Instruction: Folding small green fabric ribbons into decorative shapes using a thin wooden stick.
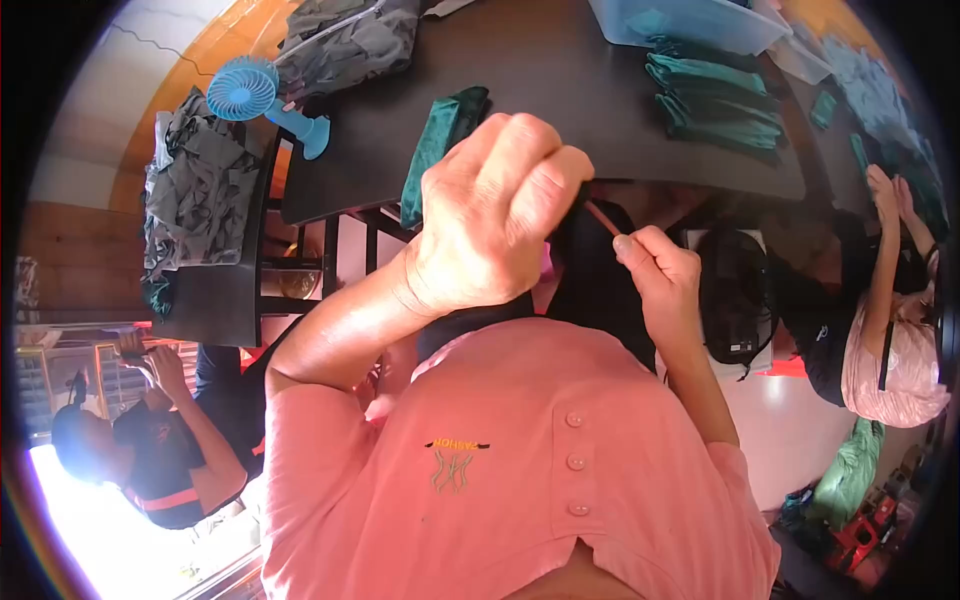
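Note:
My left hand [500, 215] is raised close to the camera, closed in a fist with its back toward me. What it holds, if anything, is hidden behind the fingers. Lower and to the right, my right hand [660, 275] pinches the near end of a thin reddish-brown strip [604, 219] between thumb and finger. The strip runs up toward my left fist; I cannot tell whether it is stiff or soft, nor whether the fist grips its far end. Behind my left fist, a folded dark green velvet piece [435, 150] lies on the black table [530, 75].
Green velvet pieces [715, 100] are stacked at the right, near a clear blue bin [690, 25]. A blue fan [245, 90] stands left, beside grey cloth heaps [200, 180]. People work at far left [160, 430] and right [890, 330]. A black backpack [738, 295] sits right.

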Action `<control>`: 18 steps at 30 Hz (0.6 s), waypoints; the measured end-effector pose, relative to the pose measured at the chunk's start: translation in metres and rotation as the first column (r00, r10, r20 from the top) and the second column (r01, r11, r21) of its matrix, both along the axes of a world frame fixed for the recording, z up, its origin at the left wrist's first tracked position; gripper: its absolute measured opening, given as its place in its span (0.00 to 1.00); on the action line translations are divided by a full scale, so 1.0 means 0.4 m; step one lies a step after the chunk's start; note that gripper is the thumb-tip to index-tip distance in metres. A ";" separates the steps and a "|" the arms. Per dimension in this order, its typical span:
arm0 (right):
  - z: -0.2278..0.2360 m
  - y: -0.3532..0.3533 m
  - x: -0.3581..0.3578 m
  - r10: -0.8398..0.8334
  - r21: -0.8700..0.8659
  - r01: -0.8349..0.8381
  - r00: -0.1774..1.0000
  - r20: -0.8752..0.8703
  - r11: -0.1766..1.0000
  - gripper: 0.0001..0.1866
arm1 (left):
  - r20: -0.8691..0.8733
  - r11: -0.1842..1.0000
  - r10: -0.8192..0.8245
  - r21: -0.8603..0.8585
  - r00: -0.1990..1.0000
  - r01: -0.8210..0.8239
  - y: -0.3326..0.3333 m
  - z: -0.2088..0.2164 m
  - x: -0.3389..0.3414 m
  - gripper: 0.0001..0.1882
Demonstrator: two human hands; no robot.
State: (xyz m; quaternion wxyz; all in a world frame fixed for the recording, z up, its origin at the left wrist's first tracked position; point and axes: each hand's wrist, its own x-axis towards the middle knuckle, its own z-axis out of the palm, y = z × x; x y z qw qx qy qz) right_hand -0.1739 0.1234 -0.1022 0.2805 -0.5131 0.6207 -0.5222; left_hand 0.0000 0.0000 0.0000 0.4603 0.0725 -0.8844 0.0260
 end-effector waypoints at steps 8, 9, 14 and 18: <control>0.032 -0.074 0.021 -0.063 0.062 0.032 0.788 0.613 0.998 0.12 | 0.093 0.976 -0.215 0.066 0.972 0.209 0.047 -0.075 -0.011 0.18; 0.037 -0.086 0.025 -0.065 0.062 0.035 0.791 0.608 0.997 0.12 | 0.047 0.966 -0.253 0.076 0.966 0.249 0.056 -0.100 -0.024 0.19; 0.037 -0.100 0.035 -0.045 -0.082 0.095 0.881 0.470 0.992 0.09 | -0.007 0.920 -0.238 0.320 0.971 0.227 0.062 -0.170 -0.007 0.20; 0.011 -0.075 0.009 -0.052 -0.193 0.111 0.957 0.286 0.975 0.10 | -0.166 0.725 -0.023 0.676 0.986 0.131 0.046 -0.119 0.044 0.22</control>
